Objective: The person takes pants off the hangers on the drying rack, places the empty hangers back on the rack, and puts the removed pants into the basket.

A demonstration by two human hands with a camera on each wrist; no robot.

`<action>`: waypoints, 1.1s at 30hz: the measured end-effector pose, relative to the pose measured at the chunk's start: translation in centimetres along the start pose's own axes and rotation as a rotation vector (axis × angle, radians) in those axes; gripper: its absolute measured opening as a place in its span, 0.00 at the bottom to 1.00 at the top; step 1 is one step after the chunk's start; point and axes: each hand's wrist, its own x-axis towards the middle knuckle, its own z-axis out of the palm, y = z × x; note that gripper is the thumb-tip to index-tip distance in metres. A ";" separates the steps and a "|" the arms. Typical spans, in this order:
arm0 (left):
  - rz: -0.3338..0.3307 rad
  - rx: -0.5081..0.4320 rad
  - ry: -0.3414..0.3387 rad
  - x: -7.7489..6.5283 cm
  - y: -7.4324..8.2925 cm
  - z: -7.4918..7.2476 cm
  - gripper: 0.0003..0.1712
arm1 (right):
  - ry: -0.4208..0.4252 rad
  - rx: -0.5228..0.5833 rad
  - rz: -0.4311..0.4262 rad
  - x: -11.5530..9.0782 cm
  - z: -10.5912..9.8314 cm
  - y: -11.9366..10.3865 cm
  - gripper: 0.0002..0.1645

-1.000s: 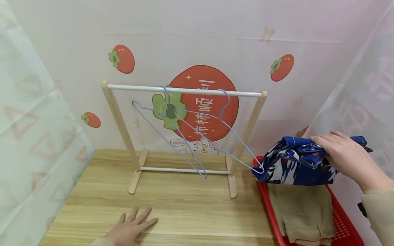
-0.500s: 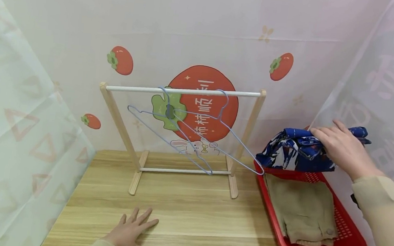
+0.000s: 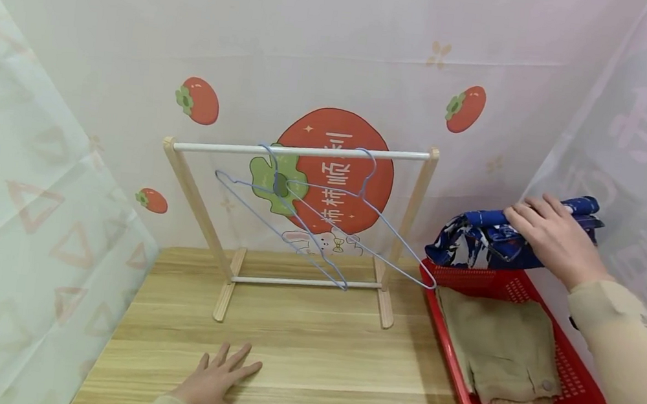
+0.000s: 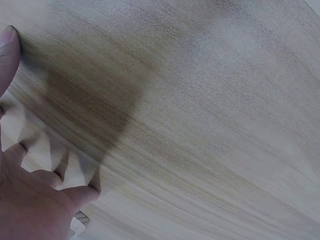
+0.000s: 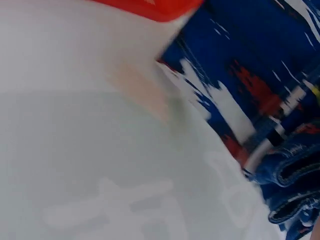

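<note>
My right hand grips the top edge of a folded blue garment patterned in white and red. The garment hangs over the back end of a red basket. Close up in the right wrist view, the blue cloth shows stitched, layered folds; the hand itself is almost wholly out of that view. Inside the basket lies a folded khaki garment with a button near its front corner. My left hand rests on the wooden table with fingers spread, its fingertips touching the surface in the left wrist view.
A small rack with wooden legs and a white bar stands at the table's back. Two blue wire hangers hang from it, the right hanger reaching the basket's rim in the head view. Printed cloth walls enclose the table.
My right hand has carried the blue garment back and slightly up, uncovering more of the basket and the khaki garment. The left hanger swings slightly. My left hand stays put.
</note>
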 end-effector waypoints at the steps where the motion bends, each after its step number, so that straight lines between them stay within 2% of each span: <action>1: 0.002 0.002 0.000 0.0 0.0 0.0 0.60 | 0.010 -0.007 -0.008 -0.3 0.4 0.0 0.44; 6: 0.006 -0.010 -0.001 0.1 0.0 0.2 0.60 | 0.021 0.008 0.001 -2.3 1.9 -0.6 0.46; 12: 0.003 -0.005 -0.003 0.0 -0.2 0.3 0.60 | 0.011 0.048 0.013 -5.3 2.5 -1.6 0.52; 18: -0.002 -0.010 -0.005 -0.1 0.1 -0.2 0.59 | 0.010 0.132 0.039 -7.6 3.2 -3.1 0.52; 23: -0.009 -0.011 -0.012 -0.2 0.3 -0.4 0.59 | -0.003 0.148 0.049 -8.8 3.6 -4.4 0.50; 26: -0.016 -0.016 -0.015 -0.3 0.4 -0.4 0.59 | 0.018 0.144 0.033 -9.3 3.8 -5.1 0.42; 29: -0.020 -0.023 -0.016 -0.3 0.4 -0.4 0.59 | 0.046 0.138 0.016 -9.6 4.0 -5.7 0.23; 30: -0.023 -0.028 -0.017 -0.3 0.5 -0.5 0.59 | 0.051 0.137 0.015 -9.8 4.1 -5.9 0.24; 33: -0.025 -0.037 -0.021 -0.3 0.4 -0.4 0.59 | 0.053 0.125 0.018 -10.2 4.1 -6.7 0.40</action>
